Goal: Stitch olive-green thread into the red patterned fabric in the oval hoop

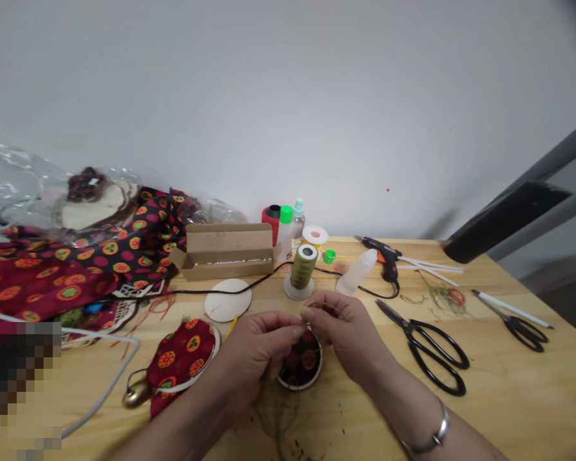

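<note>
My left hand (262, 346) and my right hand (345, 330) meet near the middle of the table, fingertips almost touching. Both are closed in a pinch on fine olive-green thread (333, 307); its exact run between the fingers is too small to make out. Just beneath them is a round disc (304, 368) covered in dark floral fabric with a pale rim, partly hidden by my left hand. Loose green strands (278, 416) trail below it. Left of my left hand lies a red floral fabric-covered round piece (185, 352), with a brass bell (137, 392) beside it.
Behind my hands stand an olive thread spool (303, 267), a cardboard box (225, 266) and a translucent bottle (358, 274) without its cap. Large black scissors (425, 346), a glue gun (384, 253) and smaller scissors (518, 326) lie right. Patterned cloth (52, 275) is heaped left.
</note>
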A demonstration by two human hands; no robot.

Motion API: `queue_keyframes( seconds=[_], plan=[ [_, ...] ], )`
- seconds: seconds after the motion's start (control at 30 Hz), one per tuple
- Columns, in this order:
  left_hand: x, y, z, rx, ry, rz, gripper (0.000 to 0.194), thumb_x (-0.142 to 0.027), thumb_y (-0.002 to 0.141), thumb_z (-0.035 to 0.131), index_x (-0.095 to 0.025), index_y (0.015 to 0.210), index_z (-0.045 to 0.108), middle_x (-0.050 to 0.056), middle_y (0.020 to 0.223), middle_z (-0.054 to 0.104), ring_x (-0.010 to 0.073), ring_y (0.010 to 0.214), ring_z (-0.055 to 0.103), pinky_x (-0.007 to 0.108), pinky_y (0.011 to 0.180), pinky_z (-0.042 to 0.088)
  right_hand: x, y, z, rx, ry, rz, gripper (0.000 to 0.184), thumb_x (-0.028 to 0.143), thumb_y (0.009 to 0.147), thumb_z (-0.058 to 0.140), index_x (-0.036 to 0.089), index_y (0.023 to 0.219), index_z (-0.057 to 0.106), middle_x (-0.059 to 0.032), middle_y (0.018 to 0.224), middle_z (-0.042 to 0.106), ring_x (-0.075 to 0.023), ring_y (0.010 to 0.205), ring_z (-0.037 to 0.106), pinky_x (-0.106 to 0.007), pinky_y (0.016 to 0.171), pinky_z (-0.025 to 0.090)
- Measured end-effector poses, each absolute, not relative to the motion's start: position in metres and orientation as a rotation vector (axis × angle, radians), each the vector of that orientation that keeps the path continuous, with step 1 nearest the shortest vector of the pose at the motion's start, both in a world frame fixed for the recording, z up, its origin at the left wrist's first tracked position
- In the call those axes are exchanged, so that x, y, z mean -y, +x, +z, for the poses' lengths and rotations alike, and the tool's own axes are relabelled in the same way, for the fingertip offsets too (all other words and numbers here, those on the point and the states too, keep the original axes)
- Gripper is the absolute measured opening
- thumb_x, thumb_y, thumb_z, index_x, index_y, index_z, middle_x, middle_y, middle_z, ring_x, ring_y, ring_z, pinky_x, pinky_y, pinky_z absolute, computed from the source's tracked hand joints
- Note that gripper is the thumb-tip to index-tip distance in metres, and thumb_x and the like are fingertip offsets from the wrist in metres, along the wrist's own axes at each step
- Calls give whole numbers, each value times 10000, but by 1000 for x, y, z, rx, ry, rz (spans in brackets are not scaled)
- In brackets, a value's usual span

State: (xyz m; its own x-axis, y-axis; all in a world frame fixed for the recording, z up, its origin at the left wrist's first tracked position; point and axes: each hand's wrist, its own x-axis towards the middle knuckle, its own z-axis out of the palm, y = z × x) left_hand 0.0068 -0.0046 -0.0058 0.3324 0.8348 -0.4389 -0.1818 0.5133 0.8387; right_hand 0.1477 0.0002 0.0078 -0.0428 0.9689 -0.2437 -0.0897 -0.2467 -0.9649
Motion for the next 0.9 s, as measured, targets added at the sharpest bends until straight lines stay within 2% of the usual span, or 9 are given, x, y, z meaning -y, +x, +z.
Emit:
queue_keyframes(
  seconds=[0.2, 0.33, 0.6, 0.8, 0.9],
  plan=[
    [5, 6, -5, -1014, 793, 740, 225, -332, 626, 697, -126, 715, 682, -31, 477, 512, 32, 362, 296, 188, 371, 160, -1, 150, 8, 1086, -1327, 1414, 133, 251, 654, 633, 139, 606, 580, 58, 437, 422, -65, 429, 356, -195, 414, 267],
    [5, 7, -6, -996, 783, 758, 228, -339, 637, 692, -121, 697, 676, -59, 431, 434, 29, 368, 257, 186, 378, 133, -1, 151, 12, 1137, -1363, 1362, 134, 240, 661, 627, 144, 581, 578, 60, 432, 419, -64, 423, 343, -200, 415, 264],
    [5, 8, -6, -969, 768, 777, 256, -373, 641, 684, -124, 697, 669, -60, 435, 416, 35, 370, 284, 183, 374, 173, -2, 153, 8, 1239, -1401, 1253, 136, 253, 678, 621, 152, 591, 597, 53, 437, 435, -74, 440, 355, -209, 444, 290],
    [6, 8, -6, -995, 790, 772, 258, -362, 620, 693, -134, 742, 688, -30, 466, 500, 80, 409, 426, 203, 412, 274, -1, 153, 9, 1226, -1399, 1275, 137, 255, 671, 628, 152, 590, 591, 48, 457, 446, -74, 444, 354, -208, 435, 280],
    [7, 8, -5, -1005, 799, 774, 248, -356, 625, 688, -136, 738, 690, -21, 481, 522, 78, 407, 418, 204, 408, 263, 0, 152, 11, 1202, -1396, 1308, 143, 255, 668, 631, 148, 586, 585, 44, 463, 457, -72, 443, 360, -205, 429, 276]
  ],
)
